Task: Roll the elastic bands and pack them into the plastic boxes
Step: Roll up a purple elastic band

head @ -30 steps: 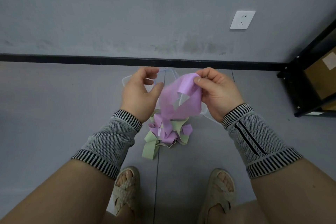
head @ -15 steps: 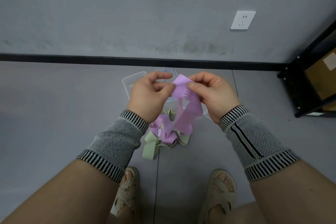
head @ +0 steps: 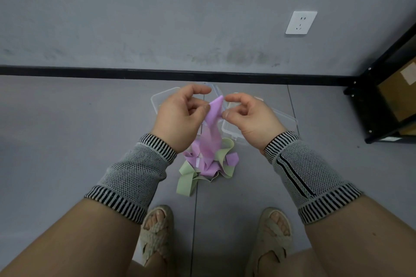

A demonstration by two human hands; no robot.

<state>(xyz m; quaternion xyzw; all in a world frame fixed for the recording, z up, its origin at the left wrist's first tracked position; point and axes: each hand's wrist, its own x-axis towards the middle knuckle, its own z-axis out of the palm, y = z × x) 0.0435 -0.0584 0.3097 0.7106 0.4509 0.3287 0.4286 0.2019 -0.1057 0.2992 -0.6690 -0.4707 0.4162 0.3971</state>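
My left hand (head: 180, 114) and right hand (head: 247, 117) sit close together at chest height, knuckles up, each with thumb and forefinger curled in to pinch the top end of one purple band (head: 212, 128). The other fingers are loosely curled and hold nothing that I can see. The band hangs between the two hands, so neither is nearer; its long axis runs straight down from the pinch toward the floor, where its lower end meets the pile of purple and green bands (head: 207, 164) lying just ahead of my feet. I judge that the roll has to start at this top end and travel down that hanging length. The clear plastic boxes (head: 281, 119) lie on the floor beyond and under the hands, nearer the wall, the right-hand one showing most plainly; I cannot tell what is in them.
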